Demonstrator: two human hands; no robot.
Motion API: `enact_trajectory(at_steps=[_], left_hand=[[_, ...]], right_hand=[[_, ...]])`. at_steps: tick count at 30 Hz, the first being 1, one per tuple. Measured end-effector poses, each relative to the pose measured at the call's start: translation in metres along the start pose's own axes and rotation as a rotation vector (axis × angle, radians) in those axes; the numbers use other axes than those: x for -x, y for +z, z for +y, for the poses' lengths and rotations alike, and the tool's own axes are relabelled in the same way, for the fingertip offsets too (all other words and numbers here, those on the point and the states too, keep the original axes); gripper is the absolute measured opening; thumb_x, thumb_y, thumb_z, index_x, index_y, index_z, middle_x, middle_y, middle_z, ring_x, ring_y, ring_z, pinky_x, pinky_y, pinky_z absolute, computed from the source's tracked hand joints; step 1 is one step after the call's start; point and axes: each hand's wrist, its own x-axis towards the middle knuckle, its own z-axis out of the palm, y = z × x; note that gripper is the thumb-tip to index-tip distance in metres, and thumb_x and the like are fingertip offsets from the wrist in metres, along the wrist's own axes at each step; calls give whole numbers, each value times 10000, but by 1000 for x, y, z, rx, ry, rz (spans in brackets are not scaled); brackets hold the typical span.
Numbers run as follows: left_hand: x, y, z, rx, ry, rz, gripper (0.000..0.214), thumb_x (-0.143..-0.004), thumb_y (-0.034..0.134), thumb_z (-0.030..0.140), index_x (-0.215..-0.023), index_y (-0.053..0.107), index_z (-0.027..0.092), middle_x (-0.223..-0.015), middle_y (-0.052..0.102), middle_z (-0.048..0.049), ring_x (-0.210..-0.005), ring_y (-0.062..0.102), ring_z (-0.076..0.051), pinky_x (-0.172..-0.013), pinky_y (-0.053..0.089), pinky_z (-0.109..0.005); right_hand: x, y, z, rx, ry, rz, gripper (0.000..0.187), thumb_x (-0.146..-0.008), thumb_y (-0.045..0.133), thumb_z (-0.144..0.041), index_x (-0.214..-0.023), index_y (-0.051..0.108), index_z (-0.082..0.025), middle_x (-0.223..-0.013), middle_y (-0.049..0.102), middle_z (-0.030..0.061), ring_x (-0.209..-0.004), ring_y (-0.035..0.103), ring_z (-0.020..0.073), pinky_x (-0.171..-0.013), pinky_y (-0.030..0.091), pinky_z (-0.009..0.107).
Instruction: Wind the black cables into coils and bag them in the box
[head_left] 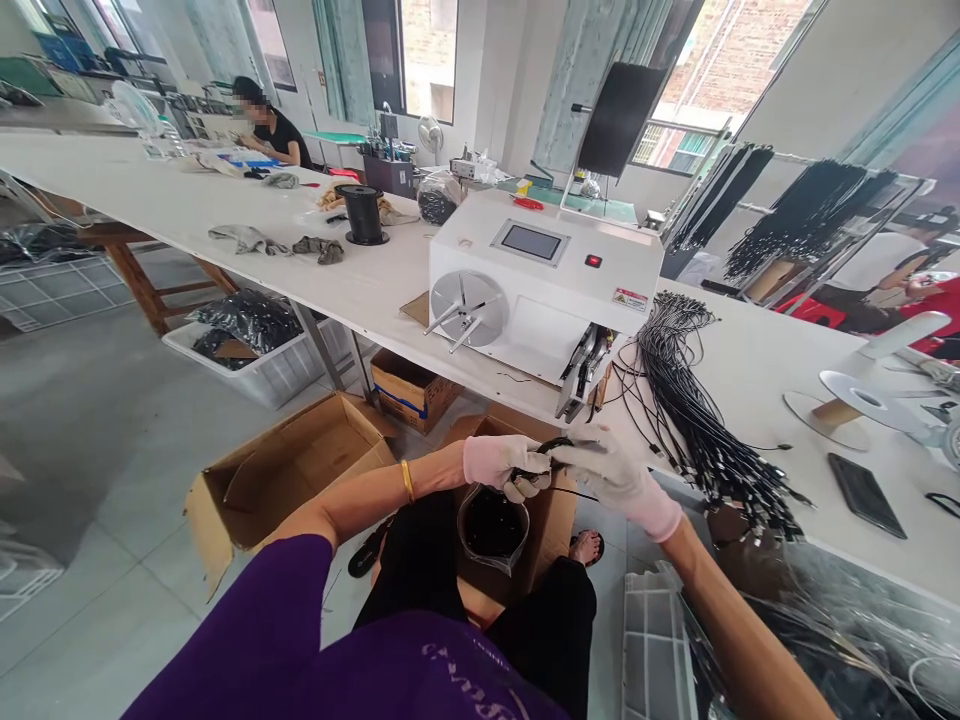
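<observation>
Both of my hands wear pale gloves and meet over a cardboard box between my knees. My left hand (521, 467) is closed on a coiled black cable (555, 446). From the other side my right hand (604, 465) grips the same coil, its fingers bent over it. A loose end of cable juts out below the right fingers. Under the hands, a clear bag (493, 530) with dark contents sits in the box (551, 520). Just beyond stands a white winding machine (555, 285) with a round disc (469, 308) and pegs on its front.
A bundle of black cables (686, 400) lies on the table right of the machine, near a phone (866, 493) and a white spool (862, 395). An open carton (292, 470) is on the floor at left. A person (274, 130) sits at the far left table.
</observation>
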Motion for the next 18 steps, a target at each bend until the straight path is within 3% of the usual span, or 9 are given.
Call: enact_trajectory(at_steps=[4,8,12,15,18], left_hand=[[-6,-4,17,-100,-44,-39,387,-656,791,373,-792,494,164,-638,378,34,-495,327,-45,-416,227,-168],[-16,-14,39,-410,73,127,374,-667,767,307,-905,505,188,-711,492,23,-543,434,-61,-469,332,-190],[-32,-26,46,-701,277,372,302,-777,613,295,-1032,497,184,-687,538,26,-480,412,-60,-439,289,-196],[-42,-32,44,-781,499,448,246,-810,533,252,-1041,523,169,-688,514,31,-494,394,-56,-467,297,-204],[-53,-38,48,-801,595,505,185,-807,512,233,-969,557,158,-644,472,40,-515,391,-62,-500,311,-208]], right_hand=[[-11,-18,4,313,-174,-142,369,-868,453,-67,-986,711,-303,-1087,651,62,-911,596,191,-780,515,324],[-16,-25,14,310,-180,-169,462,-839,416,-1,-1082,683,-289,-1126,646,52,-993,599,189,-838,528,325],[-16,-22,30,38,27,-75,270,-867,518,-161,-1015,714,-273,-1046,665,43,-989,616,190,-869,529,321],[-20,-18,37,-215,266,72,154,-815,630,-296,-905,750,-256,-951,678,44,-915,632,197,-837,525,323],[-29,-16,45,-451,481,199,210,-749,684,-375,-859,759,-212,-863,699,53,-824,638,205,-745,521,320]])
